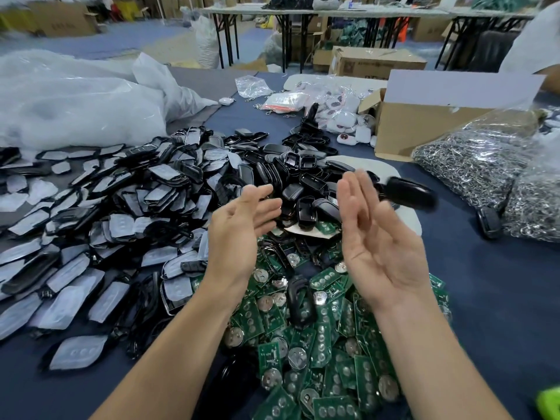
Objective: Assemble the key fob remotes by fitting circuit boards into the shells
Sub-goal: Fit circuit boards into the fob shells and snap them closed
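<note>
My left hand point(239, 228) and my right hand point(375, 237) are raised over the table with palms facing each other and fingers straight, holding nothing. A blurred black key fob point(413, 194) is just past my right fingertips, apart from them, in mid-air or on the cloth. A heap of green circuit boards point(318, 344) with round coin cells lies below my wrists. One black shell point(298, 301) lies on that heap. Black back shells point(303, 180) are piled beyond my hands. Front covers with grey protective film point(121, 213) spread out to the left.
Two clear bags of metal key rings point(485, 165) sit at the right, a black fob point(488, 222) beside them. A cardboard box point(424, 116) and white remotes point(342, 116) stand behind. Big plastic bags point(75, 98) fill the far left. A person's white sleeve point(533, 47) shows top right.
</note>
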Tool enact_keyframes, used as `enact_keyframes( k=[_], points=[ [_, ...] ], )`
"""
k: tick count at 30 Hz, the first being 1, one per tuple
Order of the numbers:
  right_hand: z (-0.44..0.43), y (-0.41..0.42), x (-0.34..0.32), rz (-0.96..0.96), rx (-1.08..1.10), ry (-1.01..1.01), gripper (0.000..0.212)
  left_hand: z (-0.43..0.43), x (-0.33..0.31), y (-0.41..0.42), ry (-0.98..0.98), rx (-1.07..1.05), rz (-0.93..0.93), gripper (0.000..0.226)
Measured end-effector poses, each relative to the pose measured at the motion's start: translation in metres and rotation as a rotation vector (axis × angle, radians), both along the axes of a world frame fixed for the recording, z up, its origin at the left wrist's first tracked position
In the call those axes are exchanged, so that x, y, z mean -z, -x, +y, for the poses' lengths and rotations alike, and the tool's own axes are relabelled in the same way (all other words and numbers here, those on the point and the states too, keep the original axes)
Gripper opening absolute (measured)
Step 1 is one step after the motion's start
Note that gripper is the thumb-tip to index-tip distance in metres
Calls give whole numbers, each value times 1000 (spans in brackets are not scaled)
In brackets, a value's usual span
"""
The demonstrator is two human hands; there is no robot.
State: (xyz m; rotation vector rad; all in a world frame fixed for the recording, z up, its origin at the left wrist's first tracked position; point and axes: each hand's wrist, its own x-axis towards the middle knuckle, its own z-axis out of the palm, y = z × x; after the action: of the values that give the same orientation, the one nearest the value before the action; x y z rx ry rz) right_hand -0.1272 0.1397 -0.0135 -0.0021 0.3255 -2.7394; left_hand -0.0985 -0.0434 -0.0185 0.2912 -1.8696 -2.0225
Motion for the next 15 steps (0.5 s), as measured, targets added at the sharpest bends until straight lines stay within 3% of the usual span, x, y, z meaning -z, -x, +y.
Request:
enact_keyframes(
  k=[2,5,7,8,11,13,15],
  points=[
    [-5,2,0,75,17,-249,53,-2,-1,1,4,-81,-5,36],
    [-17,2,4,190,286,-978,36,-2,3,2,74,-167,17,26],
    [-22,3,6,404,482,-1533,40,-2,5,2,162,-207,23,21],
    [-23,5,9,537,494,-1712,46,-2,5,2,225,-226,10,21],
    [-28,13,18,740,230,-1930,62,-1,6,0,394,-251,-32,24],
    [-32,17,21,832,109,-2089,56,0,5,0,445,-247,-41,24],
    [-32,19,23,856,170,-2165,44,0,7,1,503,-251,-45,19]
  ],
)
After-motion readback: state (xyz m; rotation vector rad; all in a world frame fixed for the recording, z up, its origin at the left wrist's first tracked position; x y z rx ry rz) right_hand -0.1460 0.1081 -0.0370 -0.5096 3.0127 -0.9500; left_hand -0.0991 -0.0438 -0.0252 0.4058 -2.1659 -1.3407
